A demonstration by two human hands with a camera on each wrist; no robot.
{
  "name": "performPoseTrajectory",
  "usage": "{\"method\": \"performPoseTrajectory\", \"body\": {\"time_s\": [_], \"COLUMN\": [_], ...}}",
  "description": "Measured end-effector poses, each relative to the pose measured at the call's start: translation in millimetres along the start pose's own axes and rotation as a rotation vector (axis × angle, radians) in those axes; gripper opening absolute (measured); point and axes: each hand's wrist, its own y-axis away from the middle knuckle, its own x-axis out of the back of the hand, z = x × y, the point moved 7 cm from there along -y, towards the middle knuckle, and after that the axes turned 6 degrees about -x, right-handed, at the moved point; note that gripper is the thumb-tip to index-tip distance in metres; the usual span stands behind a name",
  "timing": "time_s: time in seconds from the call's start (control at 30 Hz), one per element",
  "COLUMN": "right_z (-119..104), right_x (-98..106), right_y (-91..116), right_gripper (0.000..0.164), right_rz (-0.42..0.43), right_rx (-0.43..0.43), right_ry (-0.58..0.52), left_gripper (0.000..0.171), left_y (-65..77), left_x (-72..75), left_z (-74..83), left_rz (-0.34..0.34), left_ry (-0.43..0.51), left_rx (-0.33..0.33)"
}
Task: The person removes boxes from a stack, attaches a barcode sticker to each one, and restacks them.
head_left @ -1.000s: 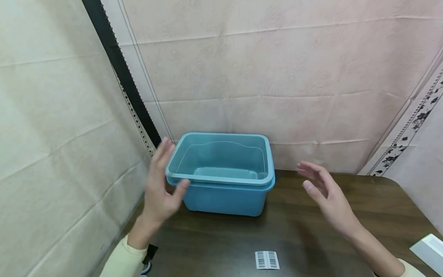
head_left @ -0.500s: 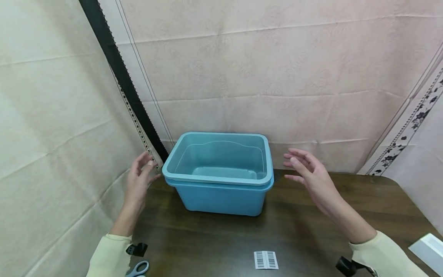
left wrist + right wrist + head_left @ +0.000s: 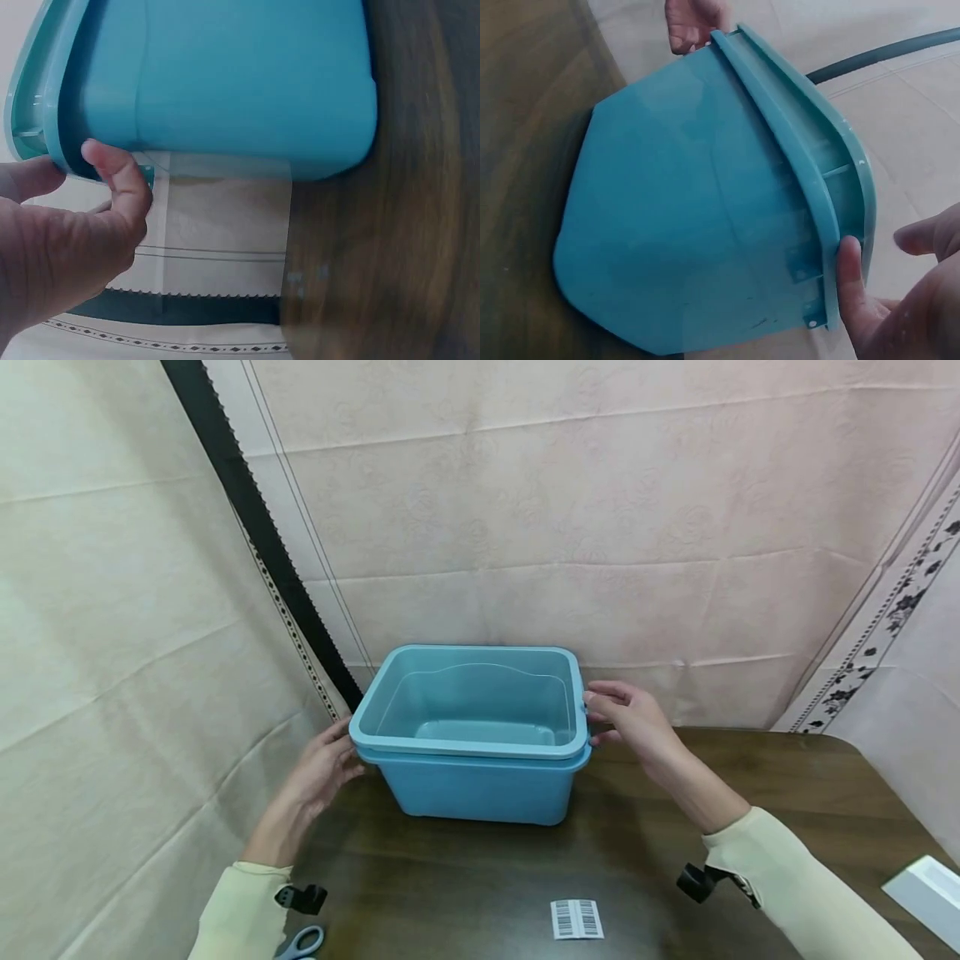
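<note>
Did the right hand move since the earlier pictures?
Yes. In the head view, against the barcode label, the right hand has moved left to the right end of the blue tubs.

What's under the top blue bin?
A second bin, with the top bin nested inside it. Its rim and outer walls show; its inside floor, and anything lying on it, is covered.

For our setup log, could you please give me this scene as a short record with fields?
Surface: dark wooden table
Main item: two blue bins, nested, upright
Left hand: touching their left end
Right hand: touching their right end
Foreground: barcode label
Lower left: blue-grey loop handle, partly out of view
Right edge: whitish object, partly out of view
</note>
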Motion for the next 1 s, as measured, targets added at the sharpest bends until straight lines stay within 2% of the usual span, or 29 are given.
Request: {"method": "performPoseTrajectory", "body": {"time_s": [0.23, 0.43, 0.57, 0.83, 1.0], "right_z": [-10, -9, -10, -9, -6], "right_x": [-5, -13, -17, -18, -17], "right_y": [-5, -10, -15, -16, -13], "right_gripper": [0.061, 0.064, 0.059, 0.029, 0.026], "right_rz": [-0.031, -0.097, -0.131, -0.147, -0.183], "right_rx": [-0.049, -0.111, -0.145, -0.162, -0.164], "right_ry": [-0.030, -0.057, -0.088, -0.238, -0.359], "left_gripper": [0.059, 0.060, 0.061, 0.064, 0.063], "left_y": [1.9, 4.5, 2.9, 5.8, 5.6], "left_x": [-3.1, -3.8, -6.3, -9.0, -10.5], "left_z": [-1.7, -2.2, -0.8, -1.8, -2.7], "left_rz": [-0.057, -0.076, -0.083, -0.075, -0.063], "left_ry": [0.151, 0.225, 0.277, 0.413, 0.414], "left_rx": [-0.010, 0.017, 0.023, 0.054, 0.054]}}
